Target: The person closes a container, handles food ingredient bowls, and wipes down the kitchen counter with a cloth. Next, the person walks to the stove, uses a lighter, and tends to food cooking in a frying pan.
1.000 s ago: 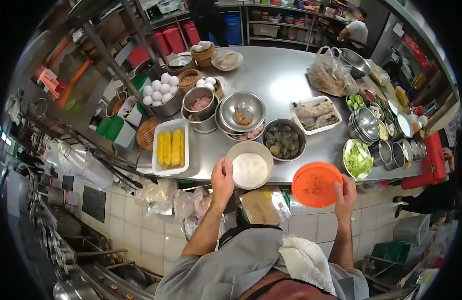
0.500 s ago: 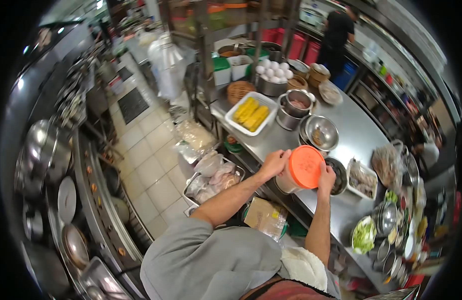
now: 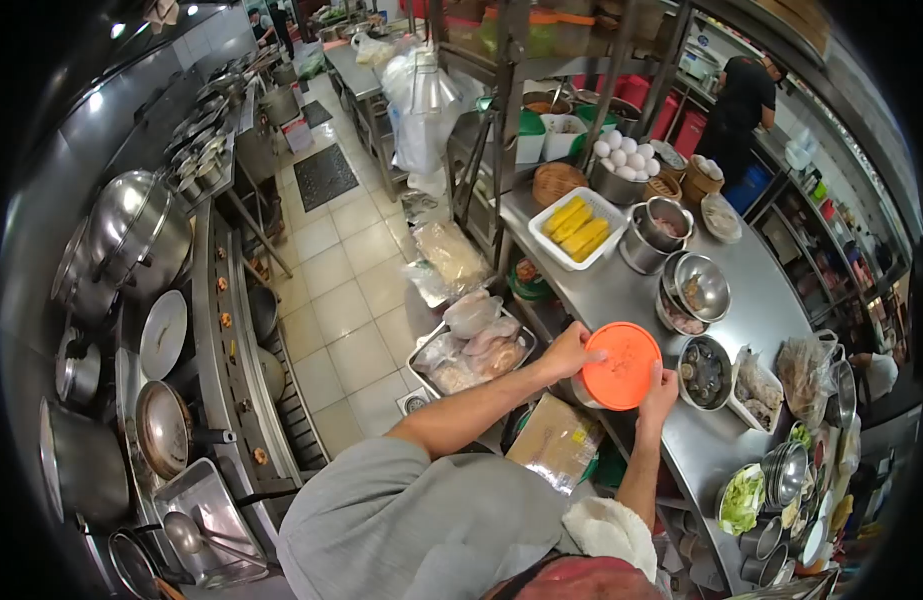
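Between my two hands is a round tub with an orange lid (image 3: 621,366), held at the near edge of the steel table. My left hand (image 3: 569,354) grips its left side, the thumb lying on the lid. The fingers of my right hand (image 3: 658,395) close on the lower right of the rim. Little of the tub's wall shows beneath the lid, and its contents are hidden. Just right of it stands a metal bowl of dark pieces (image 3: 703,372). A white tray of pale food (image 3: 757,392) sits beside that bowl.
On the steel table (image 3: 636,290) stand a white basket of yellow corn (image 3: 609,252), a pot of eggs (image 3: 618,185) and steel bowls (image 3: 701,286). A tray of bagged meat (image 3: 530,350) and a cardboard box (image 3: 556,440) are below. Stoves line the left; a person (image 3: 738,105) stands far right.
My view has turned, so the surroundings sit further right and the stove side shows more. The tub is tilted differently, with less of its wall visible. Both hands still hold it.
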A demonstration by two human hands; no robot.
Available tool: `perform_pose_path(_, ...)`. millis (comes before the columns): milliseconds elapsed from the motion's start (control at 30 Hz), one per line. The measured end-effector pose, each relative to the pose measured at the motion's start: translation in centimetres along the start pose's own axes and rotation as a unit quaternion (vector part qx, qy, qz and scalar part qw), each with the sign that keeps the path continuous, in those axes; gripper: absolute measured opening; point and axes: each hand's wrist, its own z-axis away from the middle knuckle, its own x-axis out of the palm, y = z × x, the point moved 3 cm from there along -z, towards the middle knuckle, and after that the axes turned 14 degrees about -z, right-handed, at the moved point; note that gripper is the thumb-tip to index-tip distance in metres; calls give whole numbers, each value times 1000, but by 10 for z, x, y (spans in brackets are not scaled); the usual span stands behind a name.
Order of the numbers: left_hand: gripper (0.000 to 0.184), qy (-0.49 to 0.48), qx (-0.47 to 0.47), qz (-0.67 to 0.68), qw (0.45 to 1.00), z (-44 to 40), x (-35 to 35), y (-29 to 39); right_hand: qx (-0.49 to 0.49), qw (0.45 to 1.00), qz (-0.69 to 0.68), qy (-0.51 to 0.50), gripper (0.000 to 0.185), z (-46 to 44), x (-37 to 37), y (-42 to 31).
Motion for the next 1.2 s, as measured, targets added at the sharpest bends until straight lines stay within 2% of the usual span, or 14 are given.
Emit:
perform_pose_path(33,40,-14,-32,11,999,9,-12,-8,4,1000,3,-4,33,15,10,-2)
perform_pose_path(233,34,0,-75,121,990,47,-113,-98,26,986,111,-120,30,74,123,25)
perform_pose_path(300,34,51,-108,171,978,63,-160,-126,26,983,111,-141,31,96,176,37)
perform_pose_path(433,35,152,-139,161,965,84,-266,-165,31,979,73,-186,29,137,293,49)
perform_pose_path(500,36,148,-152,195,957,95,-311,-180,9,973,71,-219,29,153,348,58)
perform_pose_path(567,38,212,-138,228,940,103,-355,-197,49,968,82,-234,30,169,404,44)
perform_pose_path(600,41,230,-149,212,938,108,-374,-201,16,963,52,-264,30,175,433,45)
perform_pose_path(633,41,231,-150,209,939,112,-392,-205,-18,956,23,-291,31,179,459,44)
perform_pose_path(700,43,209,-171,313,910,118,-418,-217,-16,948,44,-315,31,189,508,41)
perform_pose_path(767,42,202,-202,306,908,119,-437,-225,-13,939,68,-337,31,196,550,41)
perform_pose_path(833,37,248,-206,358,876,110,-464,-234,-11,928,90,-361,32,197,591,50)
perform_pose_path(1000,30,313,-222,284,879,56,-566,-272,72,929,100,-348,35,192,689,106)
perform_pose_path(1133,28,328,-250,235,880,-4,-649,-301,84,932,76,-344,32,168,779,146)
perform_pose_path(1200,27,340,-248,222,880,-34,-696,-312,328,828,60,-451,34,154,833,150)
